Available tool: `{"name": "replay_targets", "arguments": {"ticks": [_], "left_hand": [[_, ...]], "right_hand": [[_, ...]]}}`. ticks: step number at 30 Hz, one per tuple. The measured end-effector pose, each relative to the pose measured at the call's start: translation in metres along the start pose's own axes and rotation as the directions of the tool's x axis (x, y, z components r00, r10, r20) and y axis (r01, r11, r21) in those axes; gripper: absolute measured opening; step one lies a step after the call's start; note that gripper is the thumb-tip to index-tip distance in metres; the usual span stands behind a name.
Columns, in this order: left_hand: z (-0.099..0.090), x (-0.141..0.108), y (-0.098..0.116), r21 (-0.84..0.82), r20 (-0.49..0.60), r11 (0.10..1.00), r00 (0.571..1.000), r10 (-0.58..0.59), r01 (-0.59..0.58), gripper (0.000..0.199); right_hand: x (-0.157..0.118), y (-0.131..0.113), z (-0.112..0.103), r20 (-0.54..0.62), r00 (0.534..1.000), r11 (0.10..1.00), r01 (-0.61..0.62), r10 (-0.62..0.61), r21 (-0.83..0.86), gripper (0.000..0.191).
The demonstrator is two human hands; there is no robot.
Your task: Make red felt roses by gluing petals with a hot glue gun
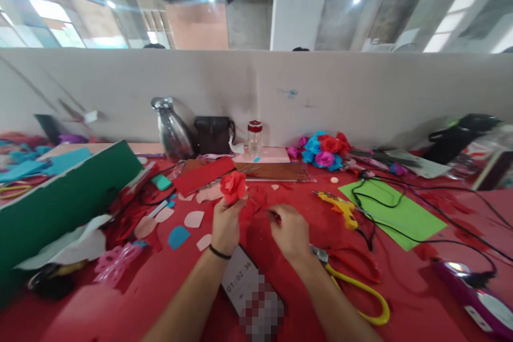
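A red paper flower (233, 187) is held upright in my left hand (227, 220), its fingers wrapped round the flower's base. To the right, apart from the flower, my right hand (289, 228) has its thumb and fingertips curled together near some red paper pieces; whatever lies between them is too small to make out. Below my hands lies a phone (244, 283) showing a timer. Pink petal-shaped pieces (194, 219) and a blue piece (178, 236) lie to the left of my left hand.
Scissors with red and yellow handles (374, 296) lie right of my right forearm. Beyond them are a yellow glue gun (340, 208), its cable and a green sheet (404, 219). A green board (72, 208) stands left. A flask (173, 131), jar (255, 140) and paper flowers (325, 150) line the back.
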State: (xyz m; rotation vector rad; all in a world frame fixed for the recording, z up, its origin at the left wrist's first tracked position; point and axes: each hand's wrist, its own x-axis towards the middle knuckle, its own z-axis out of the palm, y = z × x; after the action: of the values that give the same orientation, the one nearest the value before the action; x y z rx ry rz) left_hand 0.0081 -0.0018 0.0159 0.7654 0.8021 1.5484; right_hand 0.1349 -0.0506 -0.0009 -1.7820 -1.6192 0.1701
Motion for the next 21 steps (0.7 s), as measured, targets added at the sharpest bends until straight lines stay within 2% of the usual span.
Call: {"name": "replay_targets", "arguments": {"ticks": [3,5,7,12,16,21], "left_hand": [[-0.003,0.002,0.002,0.031,-0.009,0.997,0.998,0.064,-0.064,0.009],[-0.004,0.002,0.003,0.09,-0.007,0.992,0.996,0.094,-0.093,0.006],[-0.004,0.001,0.003,0.142,0.013,0.985,0.995,0.099,-0.1,0.005],[-0.002,-0.007,-0.001,0.212,0.138,0.977,0.99,-0.003,-0.027,0.017],[0.002,-0.013,-0.001,0.293,0.245,0.956,0.967,-0.068,-0.006,0.016],[0.004,-0.015,-0.002,0.321,0.262,0.947,0.958,-0.114,0.025,0.019]], "right_hand": [[0.0,0.003,0.0,-0.021,1.0,0.999,-0.018,0.017,-0.047,0.013],[-0.001,0.004,0.0,-0.052,0.999,0.998,-0.01,0.007,-0.055,0.025],[-0.002,0.003,0.0,-0.098,0.995,1.0,0.02,-0.019,0.007,0.036],[-0.002,-0.003,0.0,-0.199,0.976,0.93,0.149,-0.085,0.336,0.015],[-0.001,-0.005,0.003,-0.23,0.971,0.908,0.154,-0.066,0.388,0.013],[-0.002,-0.006,0.008,-0.234,0.972,0.883,0.123,-0.015,0.452,0.016]]}}
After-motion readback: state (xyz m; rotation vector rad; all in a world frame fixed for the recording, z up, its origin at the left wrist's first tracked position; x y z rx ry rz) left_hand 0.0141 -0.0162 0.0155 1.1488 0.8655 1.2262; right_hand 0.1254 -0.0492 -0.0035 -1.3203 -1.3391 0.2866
